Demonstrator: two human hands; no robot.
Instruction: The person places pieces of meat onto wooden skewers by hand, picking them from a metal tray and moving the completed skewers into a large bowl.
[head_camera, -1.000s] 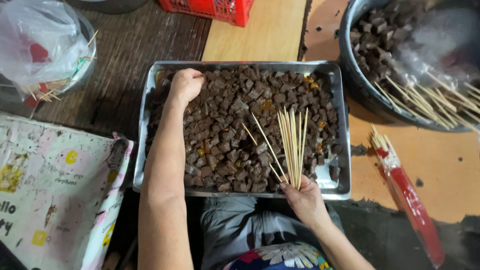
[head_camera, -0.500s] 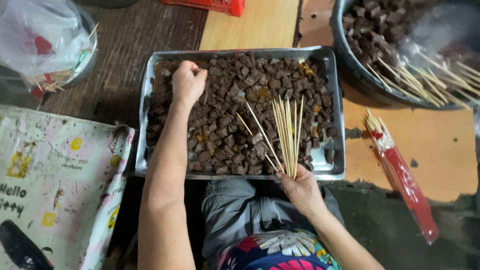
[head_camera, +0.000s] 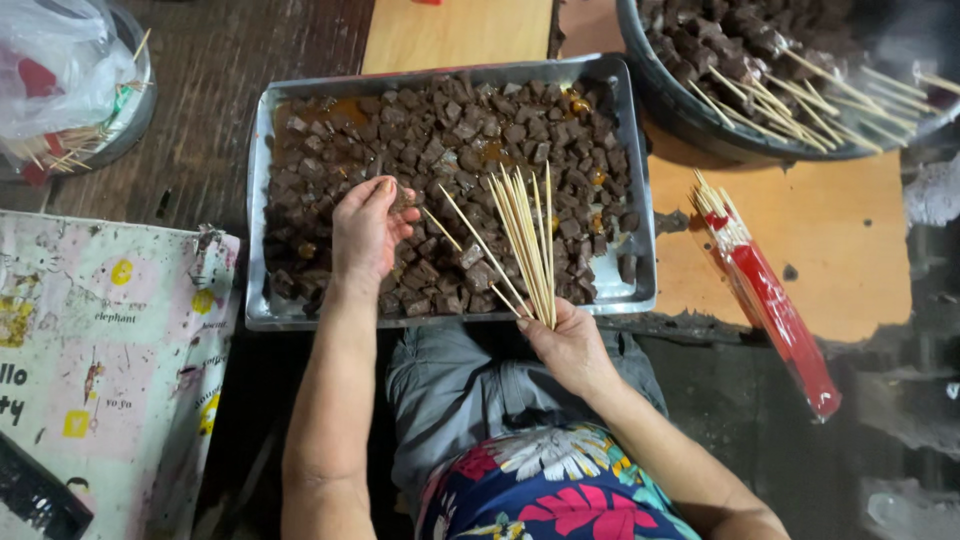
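A rectangular metal tray (head_camera: 255, 215) lies in front of me, filled with several dark brown meat cubes (head_camera: 450, 140). My left hand (head_camera: 365, 235) rests over the cubes near the tray's front left, its fingers pinching one cube (head_camera: 402, 200). My right hand (head_camera: 565, 345) sits at the tray's front edge and grips a fan of thin bamboo skewers (head_camera: 525, 240) that point up over the meat. One skewer slants left, toward my left hand.
A dark bowl (head_camera: 690, 110) at the back right holds skewered meat. A red packet of skewers (head_camera: 770, 300) lies on the orange board to the right. At the far left stands a bowl with a plastic bag (head_camera: 60, 70); a patterned cloth (head_camera: 100, 350) covers the left.
My left hand has come back from the tray's far left corner toward the front, now pinching a cube. The right hand still holds the skewers.
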